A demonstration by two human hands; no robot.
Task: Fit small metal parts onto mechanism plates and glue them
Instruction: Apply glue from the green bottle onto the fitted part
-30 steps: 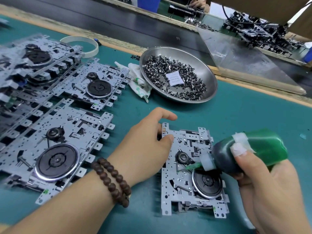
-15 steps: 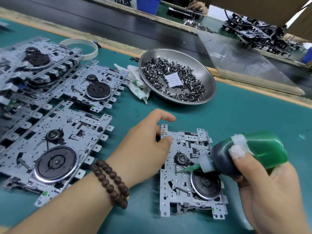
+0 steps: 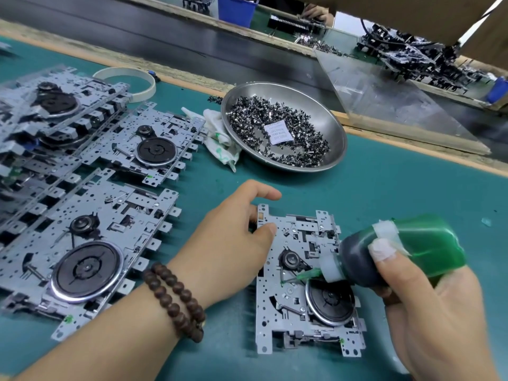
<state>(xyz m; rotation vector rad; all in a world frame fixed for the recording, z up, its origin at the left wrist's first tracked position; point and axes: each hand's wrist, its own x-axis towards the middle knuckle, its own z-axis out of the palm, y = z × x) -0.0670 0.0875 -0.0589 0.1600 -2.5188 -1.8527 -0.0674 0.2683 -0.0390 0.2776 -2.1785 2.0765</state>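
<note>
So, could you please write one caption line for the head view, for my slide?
Right hand tips the green glue bottle onto a mechanism plate steadied by the left hand, beside a steel bowl.

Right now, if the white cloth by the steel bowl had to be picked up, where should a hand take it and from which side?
Pinch the white cloth at its near tail, coming from the front. That end lies free on the green mat, while its right edge lies against the rim of the steel bowl and its left side sits close to a mechanism plate.
</note>
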